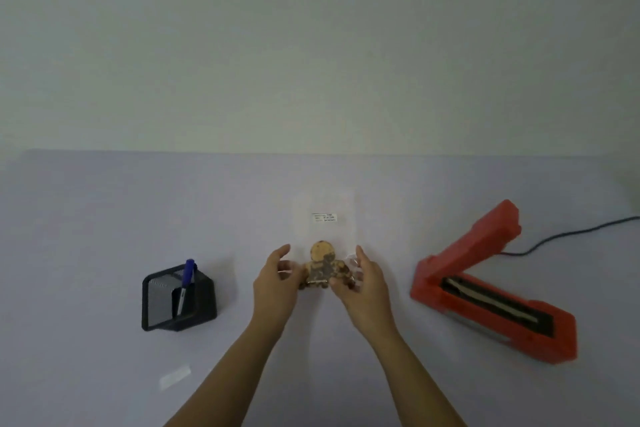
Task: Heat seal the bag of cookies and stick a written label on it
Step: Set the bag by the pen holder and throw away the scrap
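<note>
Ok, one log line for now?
left hand, right hand: hold bag of cookies; label: on bag; heat sealer: open; pen: in holder

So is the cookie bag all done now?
Nearly. A written label already sits on the clear cookie bag, and the blue pen stands in its mesh holder. The left hand and right hand hold the bag at its cookie end. The red heat sealer lies open; I cannot see whether the bag's top is sealed, so that may remain.
</note>
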Demonstrator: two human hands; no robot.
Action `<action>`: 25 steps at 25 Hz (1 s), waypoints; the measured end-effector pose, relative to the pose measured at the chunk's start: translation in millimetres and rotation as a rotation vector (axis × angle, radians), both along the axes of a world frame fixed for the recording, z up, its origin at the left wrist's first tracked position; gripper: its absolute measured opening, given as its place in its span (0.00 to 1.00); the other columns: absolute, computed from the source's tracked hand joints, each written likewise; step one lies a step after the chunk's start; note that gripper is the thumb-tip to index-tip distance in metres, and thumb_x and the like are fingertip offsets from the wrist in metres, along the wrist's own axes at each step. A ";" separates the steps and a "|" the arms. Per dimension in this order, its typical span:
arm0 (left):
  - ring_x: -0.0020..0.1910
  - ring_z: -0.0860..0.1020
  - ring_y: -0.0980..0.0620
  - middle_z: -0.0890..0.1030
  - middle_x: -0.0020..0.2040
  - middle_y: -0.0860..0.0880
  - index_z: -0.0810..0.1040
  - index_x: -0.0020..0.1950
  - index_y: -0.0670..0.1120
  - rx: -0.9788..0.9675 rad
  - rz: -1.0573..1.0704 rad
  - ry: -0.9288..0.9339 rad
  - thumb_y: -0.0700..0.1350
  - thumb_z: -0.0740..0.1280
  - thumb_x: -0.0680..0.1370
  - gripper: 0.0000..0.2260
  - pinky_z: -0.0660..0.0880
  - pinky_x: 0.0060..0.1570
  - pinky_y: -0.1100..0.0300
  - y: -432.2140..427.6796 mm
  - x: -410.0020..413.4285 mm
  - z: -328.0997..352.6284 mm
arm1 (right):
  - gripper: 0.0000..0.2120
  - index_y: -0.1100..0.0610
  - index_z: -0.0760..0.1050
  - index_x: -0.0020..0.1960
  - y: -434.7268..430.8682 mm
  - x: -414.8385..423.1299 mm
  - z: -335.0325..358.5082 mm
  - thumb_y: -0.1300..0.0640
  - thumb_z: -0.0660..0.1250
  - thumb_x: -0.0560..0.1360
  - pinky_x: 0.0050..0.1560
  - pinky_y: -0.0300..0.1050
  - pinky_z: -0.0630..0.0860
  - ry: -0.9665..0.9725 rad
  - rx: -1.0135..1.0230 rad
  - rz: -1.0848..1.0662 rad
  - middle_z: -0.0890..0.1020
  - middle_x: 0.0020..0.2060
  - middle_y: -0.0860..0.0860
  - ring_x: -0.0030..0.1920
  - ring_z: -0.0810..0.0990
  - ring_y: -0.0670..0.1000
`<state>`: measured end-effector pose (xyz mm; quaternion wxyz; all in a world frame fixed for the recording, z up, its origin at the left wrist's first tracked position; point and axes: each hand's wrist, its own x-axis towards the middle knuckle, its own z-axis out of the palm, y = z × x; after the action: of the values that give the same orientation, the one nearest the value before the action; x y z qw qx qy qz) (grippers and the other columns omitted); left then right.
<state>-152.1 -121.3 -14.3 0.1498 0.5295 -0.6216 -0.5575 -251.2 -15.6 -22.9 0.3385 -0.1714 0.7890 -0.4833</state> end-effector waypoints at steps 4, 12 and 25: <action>0.41 0.78 0.56 0.79 0.45 0.49 0.69 0.69 0.45 -0.016 -0.018 -0.018 0.41 0.66 0.76 0.21 0.73 0.34 0.72 -53.1 -48.7 -15.9 | 0.35 0.55 0.55 0.74 -52.0 -38.5 -20.9 0.60 0.69 0.73 0.57 0.39 0.71 0.043 -0.012 -0.027 0.68 0.65 0.53 0.59 0.71 0.46; 0.44 0.76 0.54 0.78 0.47 0.49 0.69 0.70 0.45 -0.121 -0.056 -0.077 0.42 0.66 0.77 0.22 0.70 0.45 0.66 -98.8 -94.0 -54.4 | 0.34 0.57 0.58 0.73 -101.4 -86.8 -58.8 0.56 0.70 0.73 0.61 0.39 0.68 0.208 0.031 0.031 0.66 0.65 0.51 0.62 0.68 0.45; 0.65 0.67 0.44 0.69 0.67 0.41 0.64 0.72 0.41 -0.490 -0.184 -0.162 0.44 0.64 0.78 0.24 0.58 0.60 0.64 -72.2 -63.0 -3.7 | 0.27 0.61 0.64 0.69 -87.0 -56.6 -33.7 0.56 0.67 0.74 0.64 0.43 0.63 0.574 0.085 0.103 0.67 0.66 0.59 0.66 0.66 0.56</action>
<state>-215.1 -193.5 -18.0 0.1718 0.4619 -0.7932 -0.3577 -307.8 -102.6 -56.6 0.1324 -0.3266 0.8622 -0.3640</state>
